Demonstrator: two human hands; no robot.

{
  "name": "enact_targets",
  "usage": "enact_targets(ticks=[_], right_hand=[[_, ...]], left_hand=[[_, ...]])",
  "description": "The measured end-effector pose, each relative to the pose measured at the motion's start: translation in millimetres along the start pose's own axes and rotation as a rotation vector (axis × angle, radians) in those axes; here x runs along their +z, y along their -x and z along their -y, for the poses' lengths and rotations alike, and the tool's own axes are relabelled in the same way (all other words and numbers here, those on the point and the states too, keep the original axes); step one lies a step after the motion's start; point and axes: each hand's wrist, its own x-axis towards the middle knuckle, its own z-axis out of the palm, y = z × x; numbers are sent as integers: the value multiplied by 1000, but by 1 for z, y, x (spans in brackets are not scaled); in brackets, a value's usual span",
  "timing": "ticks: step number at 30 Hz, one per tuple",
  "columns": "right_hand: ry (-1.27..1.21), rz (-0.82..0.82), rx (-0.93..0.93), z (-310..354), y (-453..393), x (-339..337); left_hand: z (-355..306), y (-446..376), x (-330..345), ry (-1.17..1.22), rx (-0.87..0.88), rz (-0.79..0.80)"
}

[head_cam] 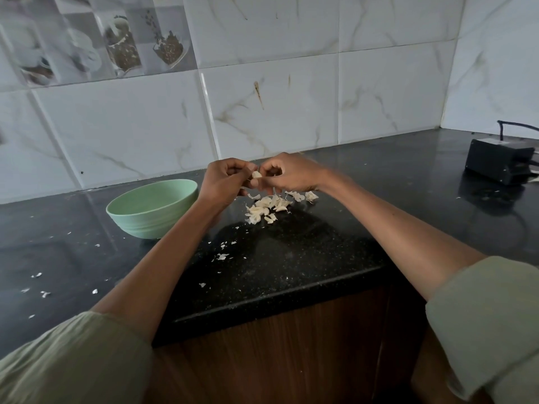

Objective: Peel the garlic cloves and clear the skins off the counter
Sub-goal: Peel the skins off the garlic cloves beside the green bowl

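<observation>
A pale garlic clove [256,174] is held up above the black counter [291,252], pinched between my left hand [224,182] and my right hand [291,173]. Both hands have their fingers curled round it. Just below them a pile of garlic cloves and papery skins [268,208] lies on the counter. Small white skin flakes [222,256] are scattered toward the front edge and off to the left [43,293].
A light green bowl [151,211] stands to the left of my left forearm; its visible inside looks bare. A black box with a cable [498,164] sits at the far right by the tiled wall. The counter's front edge [277,298] runs above a brown cabinet.
</observation>
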Motion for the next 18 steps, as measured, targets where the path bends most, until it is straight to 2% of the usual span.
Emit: enact_targets(ticks=[7,13,18], right_hand=[[-66,-45,29,-5,-4,-3],[-69,7,46,-4,-4,0],[-113,17,52,-3,-3,-2]], left_hand=[[2,-2,1,-58,-1,-32],[0,0,3,-47,0,-32],[2,-1,2,-100,-11,-191]])
